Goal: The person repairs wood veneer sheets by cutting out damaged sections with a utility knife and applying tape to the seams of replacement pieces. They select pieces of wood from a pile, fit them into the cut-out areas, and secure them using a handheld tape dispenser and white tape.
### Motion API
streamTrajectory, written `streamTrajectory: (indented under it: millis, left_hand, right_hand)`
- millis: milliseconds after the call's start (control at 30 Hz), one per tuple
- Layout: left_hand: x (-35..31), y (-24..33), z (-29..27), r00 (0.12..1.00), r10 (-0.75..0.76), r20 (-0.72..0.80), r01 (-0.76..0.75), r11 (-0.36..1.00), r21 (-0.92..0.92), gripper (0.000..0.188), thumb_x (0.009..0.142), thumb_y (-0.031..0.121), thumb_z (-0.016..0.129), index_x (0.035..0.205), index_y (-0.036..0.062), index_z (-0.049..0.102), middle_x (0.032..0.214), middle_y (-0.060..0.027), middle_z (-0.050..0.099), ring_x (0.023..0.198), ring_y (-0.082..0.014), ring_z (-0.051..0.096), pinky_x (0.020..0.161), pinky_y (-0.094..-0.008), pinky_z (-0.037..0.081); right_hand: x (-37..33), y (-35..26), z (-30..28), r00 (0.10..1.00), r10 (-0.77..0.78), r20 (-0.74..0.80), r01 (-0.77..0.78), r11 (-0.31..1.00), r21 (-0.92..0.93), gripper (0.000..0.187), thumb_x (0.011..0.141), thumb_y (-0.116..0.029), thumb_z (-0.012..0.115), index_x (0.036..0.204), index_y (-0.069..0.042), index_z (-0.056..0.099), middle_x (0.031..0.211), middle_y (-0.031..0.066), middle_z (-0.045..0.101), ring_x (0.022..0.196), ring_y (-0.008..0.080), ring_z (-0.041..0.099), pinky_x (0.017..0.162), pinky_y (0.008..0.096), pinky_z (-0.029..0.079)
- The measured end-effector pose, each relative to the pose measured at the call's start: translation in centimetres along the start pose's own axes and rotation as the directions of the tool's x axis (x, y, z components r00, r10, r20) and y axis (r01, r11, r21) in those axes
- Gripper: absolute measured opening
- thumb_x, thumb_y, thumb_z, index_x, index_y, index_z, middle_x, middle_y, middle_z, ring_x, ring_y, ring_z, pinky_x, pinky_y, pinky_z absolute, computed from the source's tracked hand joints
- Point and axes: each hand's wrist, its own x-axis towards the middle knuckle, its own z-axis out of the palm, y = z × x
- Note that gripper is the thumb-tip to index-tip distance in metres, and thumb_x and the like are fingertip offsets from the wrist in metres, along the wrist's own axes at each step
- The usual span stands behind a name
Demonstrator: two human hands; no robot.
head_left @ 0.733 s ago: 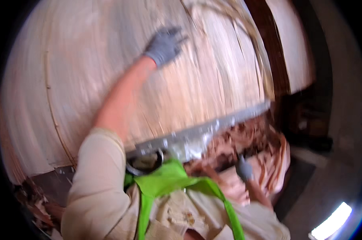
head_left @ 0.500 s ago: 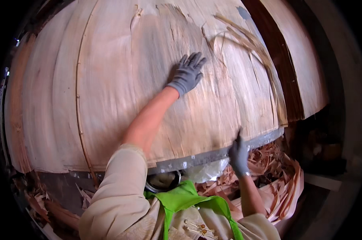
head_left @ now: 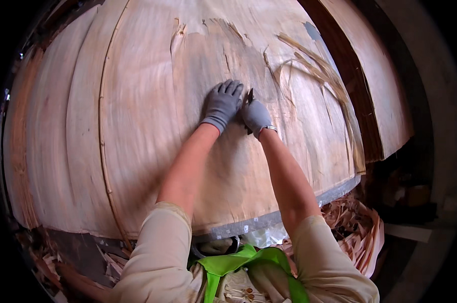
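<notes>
Large sheets of pale wood veneer (head_left: 142, 126) cover the work table. My left hand (head_left: 223, 105), in a grey glove, lies flat on the veneer with its fingers stretched forward. Close beside it on the right, my gloved right hand (head_left: 257, 116) is closed around a slim black knife (head_left: 250, 95). The knife's dark tip points away from me, and its rear end shows under the hand. Just beyond both hands, the veneer has a greyish stain, splits and a ragged torn edge.
A thin stick (head_left: 102, 144) runs lengthwise over the veneer at the left. Loose tan strips (head_left: 321, 76) lie at the right, near a dark gap and another veneer sheet (head_left: 372, 70). Below the grey table edge (head_left: 269, 220) are heaped reddish veneer scraps (head_left: 357, 227) and a round container (head_left: 216, 247).
My right hand has come up from the table's front edge to beside the left, with the knife in it. My left hand has shifted slightly left and nearer to me.
</notes>
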Motion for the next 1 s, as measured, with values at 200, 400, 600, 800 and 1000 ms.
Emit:
streamTrajectory:
  millis: [200, 400, 600, 800, 1000]
  left_hand:
    - [0.3, 0.5, -2.1, 0.959, 0.016, 0.285, -0.053, 0.991, 0.124, 0.051, 0.092, 0.036, 0.035, 0.143, 0.0290, 0.029, 0.151, 0.0004, 0.025, 0.136, -0.0221, 0.028, 0.109, -0.0471, 0.017]
    - [0.6, 0.0, -1.3, 0.942, -0.024, 0.334, -0.037, 0.984, 0.176, 0.050, 0.094, 0.036, 0.030, 0.143, 0.0327, 0.025, 0.152, 0.0046, 0.022, 0.138, -0.0197, 0.024, 0.109, -0.0505, 0.014]
    - [-0.7, -0.3, -1.1, 0.986, -0.034, 0.164, 0.018, 0.995, 0.096, 0.045, 0.093, 0.035, 0.033, 0.137, 0.0306, 0.039, 0.148, 0.0030, 0.032, 0.134, -0.0189, 0.031, 0.108, -0.0508, 0.016]
    - [-1.6, -1.2, -1.3, 0.990, 0.049, -0.135, -0.079, 0.971, -0.227, 0.047, 0.090, 0.018, 0.039, 0.136, 0.0280, 0.042, 0.142, -0.0023, 0.040, 0.128, -0.0231, 0.039, 0.108, -0.0441, 0.025]
    - [-3.5, 1.6, -1.1, 0.980, 0.201, -0.011, -0.187, 0.887, -0.422, 0.032, 0.086, 0.017, 0.050, 0.116, 0.0156, 0.062, 0.126, -0.0025, 0.056, 0.122, -0.0218, 0.046, 0.107, -0.0360, 0.031]
  right_hand:
    - [0.7, -0.7, 0.9, 0.999, -0.050, 0.002, 0.049, 0.966, -0.254, 0.031, 0.084, -0.019, 0.046, 0.097, 0.003, 0.065, 0.097, 0.0288, 0.062, 0.094, 0.0406, 0.061, 0.080, 0.0454, 0.049]
    - [1.1, -1.2, 0.7, 0.983, -0.078, 0.167, 0.137, 0.916, -0.378, 0.032, 0.084, -0.018, 0.047, 0.104, 0.001, 0.064, 0.105, 0.0253, 0.061, 0.099, 0.0397, 0.059, 0.083, 0.0445, 0.048]
    - [-6.2, 0.1, 1.8, 0.986, -0.024, 0.165, 0.087, 0.920, -0.382, 0.029, 0.085, -0.017, 0.044, 0.101, 0.003, 0.057, 0.096, 0.0285, 0.063, 0.093, 0.0416, 0.062, 0.081, 0.0458, 0.048]
    - [-9.7, 0.7, 1.7, 0.988, -0.072, 0.139, 0.120, 0.917, -0.380, 0.029, 0.086, -0.016, 0.040, 0.104, 0.003, 0.052, 0.093, 0.0282, 0.063, 0.087, 0.0420, 0.062, 0.076, 0.0474, 0.049]
    - [-10.1, 1.1, 0.9, 0.985, -0.056, 0.165, 0.122, 0.897, -0.424, 0.028, 0.085, -0.017, 0.044, 0.096, 0.004, 0.058, 0.089, 0.0269, 0.064, 0.085, 0.0405, 0.063, 0.074, 0.0449, 0.050]
